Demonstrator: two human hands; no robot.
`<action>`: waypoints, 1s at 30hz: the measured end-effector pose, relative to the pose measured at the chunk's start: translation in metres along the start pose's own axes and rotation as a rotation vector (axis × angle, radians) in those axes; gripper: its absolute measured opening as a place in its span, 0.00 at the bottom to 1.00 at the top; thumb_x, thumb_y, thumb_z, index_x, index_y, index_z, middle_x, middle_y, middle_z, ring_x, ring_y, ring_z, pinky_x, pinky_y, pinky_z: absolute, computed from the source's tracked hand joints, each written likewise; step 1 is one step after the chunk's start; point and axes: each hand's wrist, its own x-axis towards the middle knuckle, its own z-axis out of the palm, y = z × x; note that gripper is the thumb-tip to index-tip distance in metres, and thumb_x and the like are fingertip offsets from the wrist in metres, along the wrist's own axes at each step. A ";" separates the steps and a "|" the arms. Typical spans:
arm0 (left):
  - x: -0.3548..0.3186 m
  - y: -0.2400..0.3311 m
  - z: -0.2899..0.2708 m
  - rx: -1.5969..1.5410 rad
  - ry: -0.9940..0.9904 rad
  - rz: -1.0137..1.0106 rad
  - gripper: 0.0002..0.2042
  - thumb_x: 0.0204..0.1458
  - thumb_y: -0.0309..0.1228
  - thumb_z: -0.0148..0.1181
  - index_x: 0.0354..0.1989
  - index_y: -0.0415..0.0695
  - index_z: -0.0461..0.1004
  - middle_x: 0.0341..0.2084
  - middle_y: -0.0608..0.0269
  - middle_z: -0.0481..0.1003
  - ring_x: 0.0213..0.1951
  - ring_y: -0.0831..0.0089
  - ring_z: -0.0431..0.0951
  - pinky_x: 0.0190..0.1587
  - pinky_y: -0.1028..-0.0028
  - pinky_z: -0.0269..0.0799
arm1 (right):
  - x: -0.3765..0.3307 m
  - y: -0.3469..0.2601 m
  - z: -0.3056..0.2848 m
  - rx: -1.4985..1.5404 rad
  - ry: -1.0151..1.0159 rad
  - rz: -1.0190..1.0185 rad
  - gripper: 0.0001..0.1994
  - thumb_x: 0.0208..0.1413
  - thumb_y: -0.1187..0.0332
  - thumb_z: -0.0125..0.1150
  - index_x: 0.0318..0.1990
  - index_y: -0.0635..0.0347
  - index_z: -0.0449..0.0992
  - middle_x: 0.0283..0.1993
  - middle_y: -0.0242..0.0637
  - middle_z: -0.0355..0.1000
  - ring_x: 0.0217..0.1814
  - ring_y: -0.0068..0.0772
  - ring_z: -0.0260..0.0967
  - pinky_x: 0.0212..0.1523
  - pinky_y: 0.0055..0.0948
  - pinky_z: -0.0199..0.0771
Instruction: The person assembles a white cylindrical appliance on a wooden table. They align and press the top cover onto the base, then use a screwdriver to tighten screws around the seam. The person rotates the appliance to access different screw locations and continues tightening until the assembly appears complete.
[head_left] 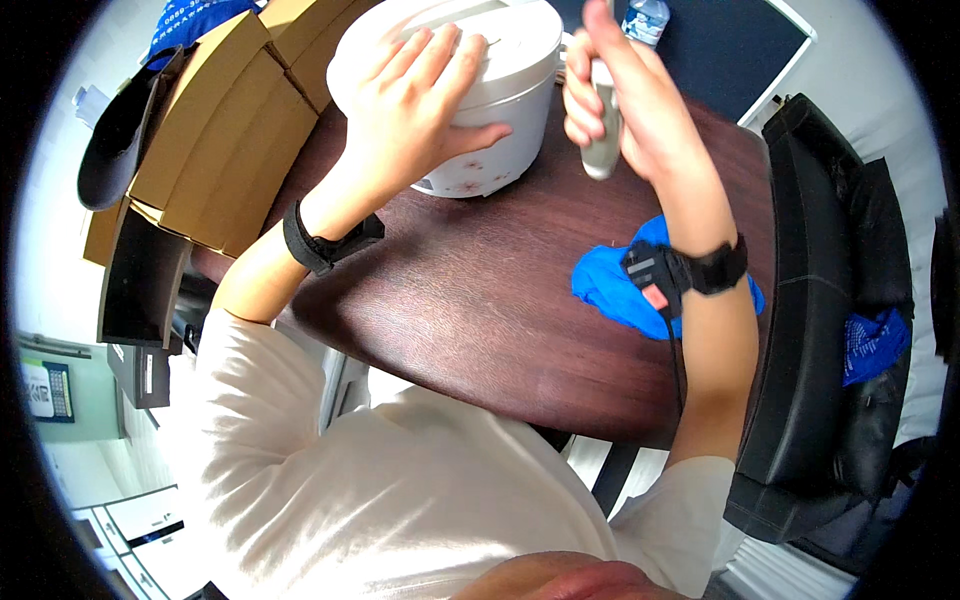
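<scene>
Resting across the white lid at the top of the frame, my left hand (415,95) lies palm down on the rice cooker (520,125), fingers slightly spread, pointing away from me, and thumb held out to the right; it presses on the lid without pinching anything. The cooker stands at the top centre, upright on the dark brown wooden table (470,310), with a small flower print low on its side. Just to its right, my right hand (645,105) is raised, fingers curled around a grey-and-white handle (602,150) and thumb extended toward the upper edge; I cannot tell what tool it belongs to. Its rounded lower end pokes out below my fingers, clear of the tabletop.

Below that hand, right of centre, a crumpled bright blue cloth (600,285) lies partly hidden under my forearm. I wear a black wrist strap (310,240) on the left and another, carrying a small device (652,275) with a cable, on the right. Brown cardboard boxes (220,125) fill the upper left, a clear plastic bottle (645,20) shows at the top edge, and a black sofa (808,320) lines the right side.
</scene>
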 end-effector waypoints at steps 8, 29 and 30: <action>0.004 0.000 -0.003 -0.033 0.001 -0.019 0.34 0.30 0.49 0.74 0.49 0.46 0.76 0.47 0.56 0.77 0.46 0.61 0.79 0.52 0.64 0.72 | 0.066 -0.014 0.011 0.018 -0.103 0.094 0.18 0.63 0.61 0.50 0.20 0.57 0.64 0.14 0.30 0.60 0.11 0.24 0.58 0.15 0.24 0.62; -0.005 -0.025 0.010 -0.232 0.050 0.057 0.34 0.33 0.52 0.71 0.51 0.49 0.75 0.49 0.60 0.76 0.49 0.60 0.78 0.51 0.64 0.74 | 0.068 -0.013 0.024 -0.134 -0.216 0.236 0.13 0.55 0.65 0.53 0.19 0.54 0.64 0.13 0.25 0.57 0.11 0.18 0.55 0.15 0.22 0.60; -0.005 -0.024 0.010 -0.233 0.057 0.054 0.34 0.32 0.52 0.71 0.51 0.49 0.75 0.50 0.60 0.76 0.48 0.60 0.78 0.51 0.63 0.74 | 0.070 -0.016 0.023 -0.138 -0.229 0.253 0.13 0.54 0.65 0.54 0.19 0.54 0.64 0.12 0.25 0.56 0.11 0.18 0.55 0.14 0.22 0.60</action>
